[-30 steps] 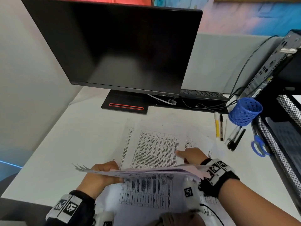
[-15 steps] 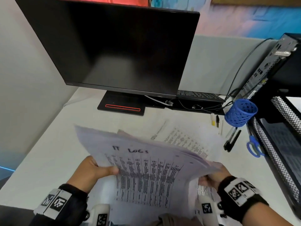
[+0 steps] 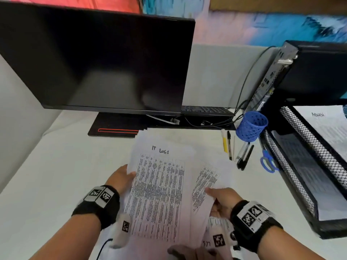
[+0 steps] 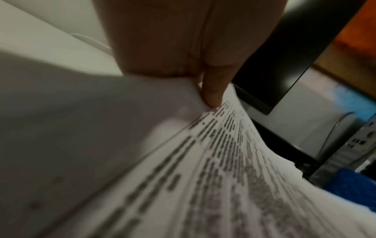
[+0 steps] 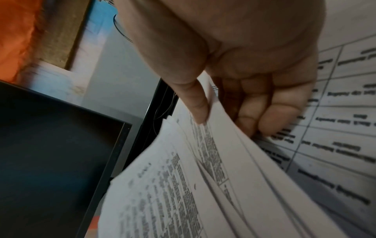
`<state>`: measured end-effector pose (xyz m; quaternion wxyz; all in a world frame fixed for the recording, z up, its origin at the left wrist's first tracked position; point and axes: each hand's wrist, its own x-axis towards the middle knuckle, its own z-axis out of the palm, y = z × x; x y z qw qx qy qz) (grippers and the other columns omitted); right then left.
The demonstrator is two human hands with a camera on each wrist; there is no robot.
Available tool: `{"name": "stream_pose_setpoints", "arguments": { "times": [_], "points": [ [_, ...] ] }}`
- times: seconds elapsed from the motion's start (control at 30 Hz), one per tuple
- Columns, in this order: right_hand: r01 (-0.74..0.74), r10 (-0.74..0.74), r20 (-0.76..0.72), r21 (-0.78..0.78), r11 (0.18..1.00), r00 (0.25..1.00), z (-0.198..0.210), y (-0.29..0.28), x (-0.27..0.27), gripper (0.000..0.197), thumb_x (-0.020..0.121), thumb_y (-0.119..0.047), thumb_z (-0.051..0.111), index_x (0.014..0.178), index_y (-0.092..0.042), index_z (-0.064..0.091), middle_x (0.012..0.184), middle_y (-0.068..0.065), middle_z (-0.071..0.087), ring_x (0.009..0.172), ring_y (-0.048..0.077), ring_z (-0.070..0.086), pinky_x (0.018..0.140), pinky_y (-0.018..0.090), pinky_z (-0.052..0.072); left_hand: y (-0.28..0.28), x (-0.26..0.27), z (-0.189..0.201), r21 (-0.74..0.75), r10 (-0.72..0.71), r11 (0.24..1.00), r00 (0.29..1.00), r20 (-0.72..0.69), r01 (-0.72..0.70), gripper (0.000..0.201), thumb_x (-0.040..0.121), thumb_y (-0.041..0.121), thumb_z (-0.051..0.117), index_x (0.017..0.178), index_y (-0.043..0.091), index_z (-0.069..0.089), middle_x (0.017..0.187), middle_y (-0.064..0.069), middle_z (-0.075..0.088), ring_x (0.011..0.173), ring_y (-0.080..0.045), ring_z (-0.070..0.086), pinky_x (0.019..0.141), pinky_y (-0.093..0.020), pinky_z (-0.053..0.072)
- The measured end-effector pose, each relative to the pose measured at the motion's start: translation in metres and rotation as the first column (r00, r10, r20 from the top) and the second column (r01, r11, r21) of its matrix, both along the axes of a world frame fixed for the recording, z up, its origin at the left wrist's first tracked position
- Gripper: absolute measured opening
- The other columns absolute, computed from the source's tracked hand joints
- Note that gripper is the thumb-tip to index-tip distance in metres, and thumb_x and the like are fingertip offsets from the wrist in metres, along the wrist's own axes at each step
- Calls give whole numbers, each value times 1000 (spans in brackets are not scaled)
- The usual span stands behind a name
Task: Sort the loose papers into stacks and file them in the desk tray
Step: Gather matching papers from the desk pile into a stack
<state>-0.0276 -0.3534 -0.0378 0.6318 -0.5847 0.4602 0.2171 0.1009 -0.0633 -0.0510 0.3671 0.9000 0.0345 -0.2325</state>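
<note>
Papers between both hands' grips

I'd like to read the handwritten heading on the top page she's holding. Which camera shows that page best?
The head view: the top page faces the camera, its heading "IT LOGS" legible, the left hand gripping its left edge. The left wrist view sees it edge-on and blurred under the thumb. The right wrist view shows the right hand pinching fanned sheets, heading unreadable.

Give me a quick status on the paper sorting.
Left hand and right hand both grip the IT Logs stack. Desk tray to the right, not yet reached. Pens and scissors lie between.
</note>
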Motion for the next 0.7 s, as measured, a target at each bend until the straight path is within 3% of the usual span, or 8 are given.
{"name": "stream_pose_setpoints", "arguments": {
  "times": [0.1,0.2,0.27,0.33,0.4,0.47,0.6,0.7],
  "points": [
    [-93,92,-30,-32,995,995,-1,2,2,23,86,-21,67,94,-1,58,89,23,60,73,28,57,73,44,54,-12,0,-2,112,-78,991,997,18,75,41,98,23,45,137,9,44,135,-13,52,121,-30,50,101,-33,38],
    [-207,206,-24,-92,974,978,-4,5,4,27,89,-18,62,109,1,57,105,26,65,80,30,63,74,47,57,-23,-6,-1,75,-182,980,981,-62,186,49,100,24,42,146,12,30,145,-10,43,130,-27,43,104,-30,33],
    [-242,242,-9,-101,965,970,1,7,4,24,89,-20,63,104,-1,59,87,18,70,69,25,66,61,34,57,-31,-12,0,70,-222,972,974,-52,225,47,100,22,41,145,12,30,144,-9,44,128,-26,44,98,-26,33],
    [-248,251,14,-99,964,968,5,10,3,29,80,-29,74,93,-5,63,71,11,71,58,21,66,53,25,52,-36,-19,-1,46,-238,970,970,-49,240,49,100,24,41,147,14,28,147,-6,41,131,-24,41,104,-27,32],
    [-246,254,52,-128,961,966,0,9,4,65,52,-47,88,97,-5,66,86,19,73,74,30,70,70,36,57,-34,-27,-1,-5,-220,976,975,-43,220,53,100,26,43,149,17,26,149,-5,38,134,-23,39,111,-31,29],
    [-150,165,140,-112,982,976,-14,4,4,96,34,-50,92,112,-3,63,100,17,72,93,33,68,88,47,53,-28,-35,3,-85,-186,979,982,-16,184,55,98,27,47,149,21,26,148,-1,39,134,-21,39,113,-36,29],
    [82,-94,195,68,994,976,-25,-2,0,125,40,-28,97,142,1,31,130,16,58,122,29,52,106,52,37,-21,-51,12,-216,-109,970,993,36,114,47,97,22,50,142,29,38,133,7,53,123,-18,49,106,-32,36],
    [172,-205,175,188,967,963,-35,-9,0,124,35,-22,98,139,0,35,125,22,60,116,35,57,97,61,41,-14,-54,12,-244,-98,964,994,39,104,48,96,19,51,140,32,37,131,9,55,121,-16,50,103,-29,36]
  ]
}}
